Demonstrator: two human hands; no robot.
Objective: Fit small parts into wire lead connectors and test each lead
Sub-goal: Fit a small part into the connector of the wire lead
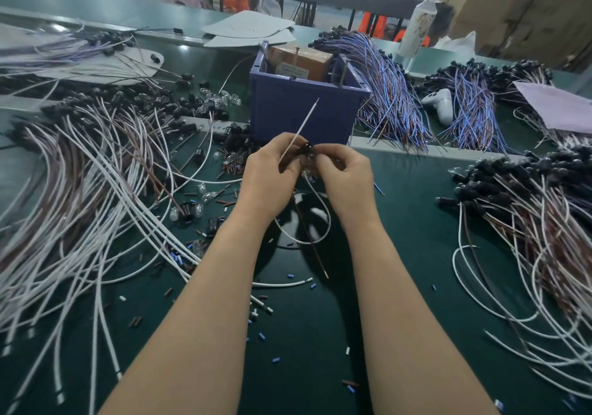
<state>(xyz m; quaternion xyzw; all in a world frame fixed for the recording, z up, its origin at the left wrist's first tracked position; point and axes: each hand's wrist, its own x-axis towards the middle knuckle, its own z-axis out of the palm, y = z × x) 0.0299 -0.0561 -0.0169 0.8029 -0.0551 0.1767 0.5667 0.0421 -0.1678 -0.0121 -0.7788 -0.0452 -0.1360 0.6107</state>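
Blue bin (304,110) between wire heaps (80,174)

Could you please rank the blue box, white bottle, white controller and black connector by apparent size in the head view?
1. blue box
2. white bottle, though farther from the camera
3. white controller
4. black connector, pinched between the left hand and right hand, nearest yet smallest

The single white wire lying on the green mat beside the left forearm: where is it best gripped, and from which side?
Pinch the white wire near its free right end, from above, with thumb and finger across it. It is thin and lies flat on the mat, and its other end runs under the left forearm, so probably only that stretch is open to a hand.
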